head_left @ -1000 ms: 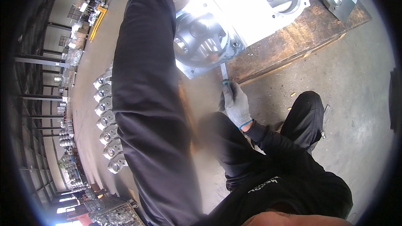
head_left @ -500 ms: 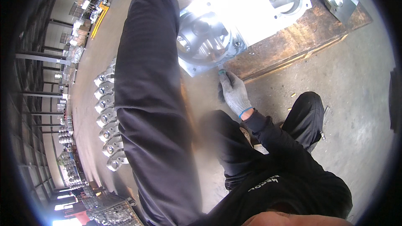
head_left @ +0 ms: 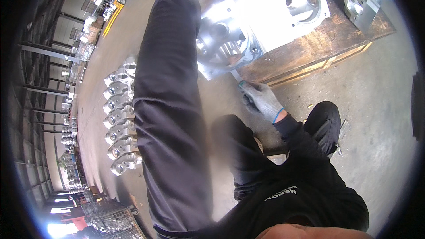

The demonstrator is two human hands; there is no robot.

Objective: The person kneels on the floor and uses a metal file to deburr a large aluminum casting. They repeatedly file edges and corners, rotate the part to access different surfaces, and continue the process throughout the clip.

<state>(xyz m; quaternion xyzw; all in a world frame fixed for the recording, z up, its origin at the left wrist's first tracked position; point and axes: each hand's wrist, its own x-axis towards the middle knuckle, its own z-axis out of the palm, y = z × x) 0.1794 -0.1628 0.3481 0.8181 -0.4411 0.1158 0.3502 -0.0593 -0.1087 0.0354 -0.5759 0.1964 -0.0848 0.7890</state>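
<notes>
"So, what fills the most room?"

"The concrete floor. A wire cage stands at lower left, holding silvery parts too small to tell apart, and a stained wooden table sits at the top."

"Any writing?"

"White lettering across the chest of the person's black top, bent by the folds. The long left sleeve is plain."

"And the metalwork?"

"A square-flanged casting with a wide round opening lies at the table's edge, partly behind that sleeve. A second casting, glaring white, is right beside it. Smaller castings line up on the floor at the left."

"The hands?"

"The left hand is past the top edge, so I can't tell how it is held. The right hand, in a pale grey glove, is closed, pinching the green end of a flat tool. The blade points up at the square-flanged casting's near rim; whether it touches, I can't tell."

"What differs from half a second ago?"

"The right hand sits slightly farther back from that casting, and more of the blade shows. The view is shifted too, with more of the floor row visible past the sleeve."
</notes>
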